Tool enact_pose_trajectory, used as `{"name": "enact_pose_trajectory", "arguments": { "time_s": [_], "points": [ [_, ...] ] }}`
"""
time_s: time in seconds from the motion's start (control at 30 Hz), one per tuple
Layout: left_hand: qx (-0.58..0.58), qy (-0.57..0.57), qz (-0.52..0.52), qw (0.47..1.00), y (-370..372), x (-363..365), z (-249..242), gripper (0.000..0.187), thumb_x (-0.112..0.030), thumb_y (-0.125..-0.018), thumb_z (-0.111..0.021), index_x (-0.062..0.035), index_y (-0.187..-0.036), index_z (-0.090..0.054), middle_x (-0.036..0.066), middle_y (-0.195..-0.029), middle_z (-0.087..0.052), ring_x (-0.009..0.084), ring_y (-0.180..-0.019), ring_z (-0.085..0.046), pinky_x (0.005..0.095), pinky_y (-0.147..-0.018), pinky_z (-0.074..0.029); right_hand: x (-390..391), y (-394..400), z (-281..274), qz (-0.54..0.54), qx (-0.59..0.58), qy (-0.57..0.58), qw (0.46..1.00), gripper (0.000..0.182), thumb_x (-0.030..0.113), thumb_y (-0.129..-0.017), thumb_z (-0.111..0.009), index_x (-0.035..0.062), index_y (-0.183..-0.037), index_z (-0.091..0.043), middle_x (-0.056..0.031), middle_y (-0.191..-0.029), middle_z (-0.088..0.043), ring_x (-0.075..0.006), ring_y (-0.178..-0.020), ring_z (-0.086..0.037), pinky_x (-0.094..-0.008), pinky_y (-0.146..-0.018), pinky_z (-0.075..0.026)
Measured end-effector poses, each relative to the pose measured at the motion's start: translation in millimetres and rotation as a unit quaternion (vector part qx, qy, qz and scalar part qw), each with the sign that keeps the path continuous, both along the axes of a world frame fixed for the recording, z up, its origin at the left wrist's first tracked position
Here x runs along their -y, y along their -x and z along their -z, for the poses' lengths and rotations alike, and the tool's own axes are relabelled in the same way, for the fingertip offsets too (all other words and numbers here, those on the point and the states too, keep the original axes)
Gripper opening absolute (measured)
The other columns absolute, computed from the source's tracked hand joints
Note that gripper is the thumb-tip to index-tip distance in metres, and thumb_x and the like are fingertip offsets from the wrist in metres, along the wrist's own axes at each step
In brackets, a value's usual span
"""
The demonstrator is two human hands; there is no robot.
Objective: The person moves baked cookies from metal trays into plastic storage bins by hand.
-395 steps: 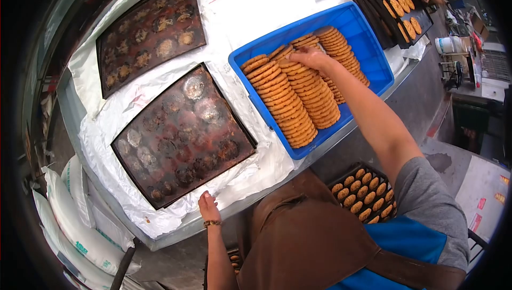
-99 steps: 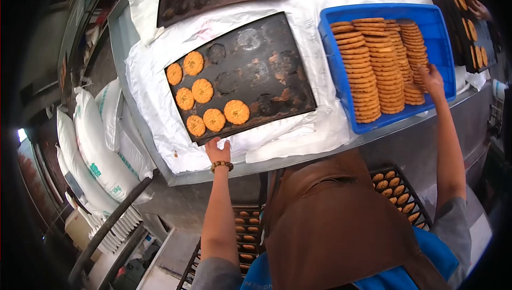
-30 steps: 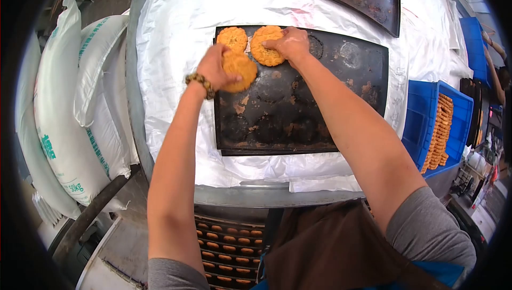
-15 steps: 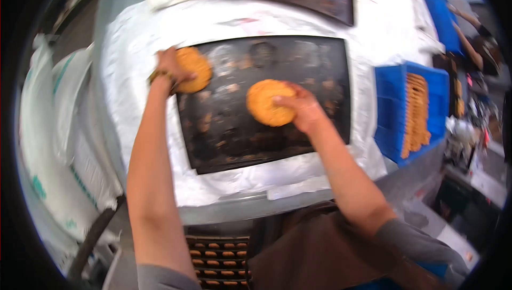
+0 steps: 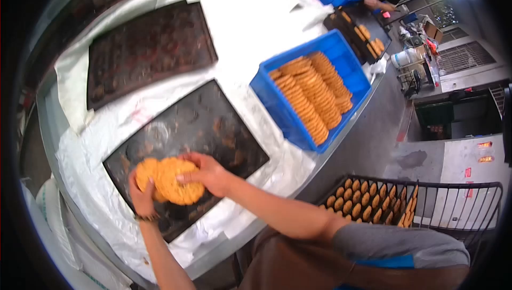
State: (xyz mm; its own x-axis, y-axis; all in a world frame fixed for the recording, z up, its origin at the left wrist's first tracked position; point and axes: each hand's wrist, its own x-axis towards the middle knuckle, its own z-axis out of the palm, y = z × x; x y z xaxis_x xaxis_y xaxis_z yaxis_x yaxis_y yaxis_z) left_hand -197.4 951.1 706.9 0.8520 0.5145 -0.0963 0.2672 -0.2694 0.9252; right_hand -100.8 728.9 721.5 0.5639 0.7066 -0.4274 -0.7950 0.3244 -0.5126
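Observation:
Over the near end of a dark baking tray, my two hands bring large round golden cookies together. My left hand is closed on the left-hand cookies, its thumb on top. My right hand grips the right-hand cookies, thumb across the upper face and fingers around the far edge. The two lots touch and overlap. How many cookies lie in each hand is hidden.
A second dark tray lies on the white sheet behind. To the right, a blue crate holds rows of cookies. A black rack with trays of cookies stands lower right. Another person's hand is at the far end.
My view has swung right, bringing the crate and rack further in. The hands, apart on the tray before with cookies in each, have come together and the cookies now overlap.

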Motion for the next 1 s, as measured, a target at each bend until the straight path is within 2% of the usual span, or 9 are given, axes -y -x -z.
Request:
{"name": "enact_pose_trajectory", "arguments": {
  "time_s": [0.07,0.13,0.2,0.27,0.37,0.4,0.63,0.93,1.0],
  "points": [
    [0.027,0.214,-0.060,0.975,11.1,38.4,9.8,0.045,-0.019,-0.098,-0.062,-0.0001,-0.136,-0.048,0.012,-0.128,-0.059,0.0205,-0.115,-0.057,0.0347,-0.102,-0.045,15.5,-9.3,-14.1,0.006,0.058,0.048,0.997,0.057,0.008,-0.079,-0.084,-0.0015,-0.127,-0.055,-0.0086,-0.114,-0.065,-0.0181,-0.109,-0.062,-0.0323,-0.099,-0.049],
    [0.059,0.315,-0.084,0.944,-0.5,89.2,-15.8,0.042,-0.028,-0.103,-0.053,-0.0003,-0.135,-0.050,0.011,-0.126,-0.060,0.0213,-0.114,-0.058,0.0348,-0.101,-0.046,40.4,-10.5,-22.1,0.008,0.079,0.097,0.992,0.054,0.012,-0.080,-0.083,-0.0016,-0.125,-0.056,-0.0089,-0.114,-0.065,-0.0176,-0.109,-0.061,-0.0317,-0.098,-0.048],
    [0.065,0.307,-0.080,0.946,-1.1,123.3,-8.8,0.042,-0.035,-0.106,-0.043,-0.0001,-0.128,-0.054,0.012,-0.121,-0.061,0.0209,-0.108,-0.059,0.0341,-0.097,-0.046,68.6,-8.0,-27.8,0.001,0.094,0.109,0.990,0.053,0.015,-0.082,-0.083,-0.0017,-0.125,-0.057,-0.0094,-0.115,-0.064,-0.0176,-0.109,-0.060,-0.0316,-0.098,-0.047],
    [0.052,0.289,-0.063,0.954,-9.6,165.6,-24.3,0.048,-0.040,-0.107,-0.038,0.0004,-0.126,-0.055,0.012,-0.119,-0.062,0.0212,-0.107,-0.059,0.0337,-0.096,-0.046,94.2,-3.5,-26.8,-0.030,0.221,0.310,0.924,0.059,0.023,-0.085,-0.081,-0.0022,-0.130,-0.052,-0.0121,-0.122,-0.060,-0.0190,-0.116,-0.057,-0.0332,-0.102,-0.045],
    [0.071,0.393,-0.072,0.914,-24.2,220.7,-22.6,0.057,-0.046,-0.108,-0.032,0.0018,-0.129,-0.055,0.014,-0.124,-0.061,0.0228,-0.112,-0.060,0.0348,-0.098,-0.047,135.7,-4.4,-51.0,0.053,0.130,0.226,0.964,0.070,0.029,-0.086,-0.079,-0.0011,-0.138,-0.044,-0.0143,-0.128,-0.055,-0.0205,-0.124,-0.052,-0.0342,-0.106,-0.042],
    [0.066,0.373,-0.058,0.924,-30.2,234.8,-30.4,0.063,-0.052,-0.107,-0.030,0.0019,-0.132,-0.053,0.016,-0.127,-0.061,0.0250,-0.114,-0.061,0.0364,-0.100,-0.048,153.1,-8.9,-62.3,0.038,0.093,0.199,0.975,0.079,0.030,-0.087,-0.077,0.0011,-0.147,-0.035,-0.0141,-0.134,-0.052,-0.0214,-0.129,-0.048,-0.0349,-0.108,-0.040],
    [0.028,0.399,0.052,0.915,-81.6,327.5,-87.3,0.072,-0.060,-0.105,-0.024,-0.0007,-0.139,-0.046,0.018,-0.135,-0.055,0.0281,-0.124,-0.055,0.0397,-0.104,-0.046,262.4,-52.1,-91.2,-0.028,0.088,0.140,0.986,0.086,0.036,-0.086,-0.076,0.0020,-0.151,-0.030,-0.0122,-0.138,-0.050,-0.0228,-0.133,-0.045,-0.0345,-0.110,-0.037],
    [0.013,0.431,0.188,0.882,-152.8,447.4,-112.6,0.073,-0.060,-0.104,-0.027,-0.0033,-0.150,-0.037,0.015,-0.147,-0.047,0.0291,-0.134,-0.049,0.0431,-0.111,-0.041,411.4,-116.0,-122.1,0.029,0.078,0.107,0.991,0.087,0.018,-0.079,-0.084,0.0026,-0.150,-0.035,-0.0102,-0.136,-0.054,-0.0223,-0.132,-0.047,-0.0352,-0.110,-0.040],
    [-0.036,0.358,0.194,0.913,-161.9,450.4,-99.9,0.071,-0.057,-0.105,-0.029,-0.0050,-0.154,-0.032,0.014,-0.154,-0.039,0.0269,-0.140,-0.041,0.0428,-0.114,-0.037,440.3,-134.9,-126.7,0.060,0.117,0.136,0.982,0.092,0.013,-0.074,-0.087,0.0030,-0.149,-0.036,-0.0109,-0.137,-0.054,-0.0241,-0.130,-0.050,-0.0373,-0.110,-0.042]
  ]
}}
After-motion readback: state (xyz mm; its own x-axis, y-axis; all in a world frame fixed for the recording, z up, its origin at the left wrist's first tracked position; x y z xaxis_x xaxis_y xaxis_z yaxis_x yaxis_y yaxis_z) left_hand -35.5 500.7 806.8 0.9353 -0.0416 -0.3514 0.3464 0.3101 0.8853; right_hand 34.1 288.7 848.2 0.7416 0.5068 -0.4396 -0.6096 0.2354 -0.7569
